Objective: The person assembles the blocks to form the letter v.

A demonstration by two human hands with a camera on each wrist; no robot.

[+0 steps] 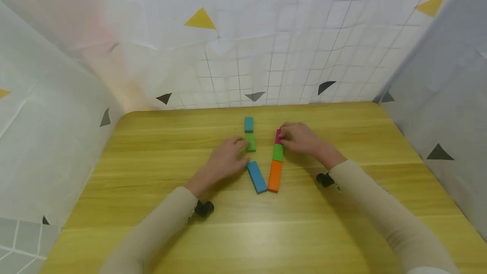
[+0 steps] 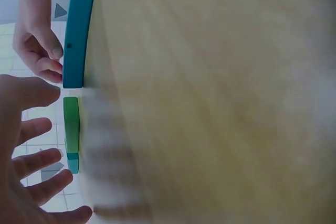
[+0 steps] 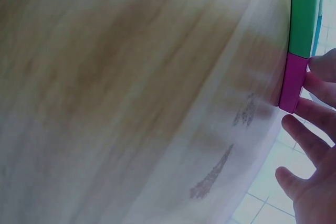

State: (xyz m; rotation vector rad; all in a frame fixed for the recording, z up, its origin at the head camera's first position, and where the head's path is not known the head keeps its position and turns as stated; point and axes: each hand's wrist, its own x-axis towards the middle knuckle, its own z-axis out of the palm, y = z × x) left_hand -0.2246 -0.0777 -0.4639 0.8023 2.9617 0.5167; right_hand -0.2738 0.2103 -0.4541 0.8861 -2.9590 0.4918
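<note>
My left hand [image 1: 227, 158] has its fingers spread and loosely bent beside a light green block [image 1: 250, 143]; in the left wrist view nothing lies between the thumb and fingers. A teal block [image 1: 249, 124] lies behind that green one, and a longer blue block [image 1: 256, 177] slants in front. My right hand [image 1: 302, 139] has its thumb and fingertips on a small magenta block [image 1: 278, 136]. This block touches the end of a green block [image 3: 304, 17]. An orange block [image 1: 275, 176] continues that row towards me, its near end meeting the blue block's.
All the blocks lie flat on a wooden table [image 1: 152, 172]. White sheets [image 1: 243, 67] with grid lines and yellow and dark triangles stand behind and at the sides. A small black device [image 1: 204, 209] sits at each wrist.
</note>
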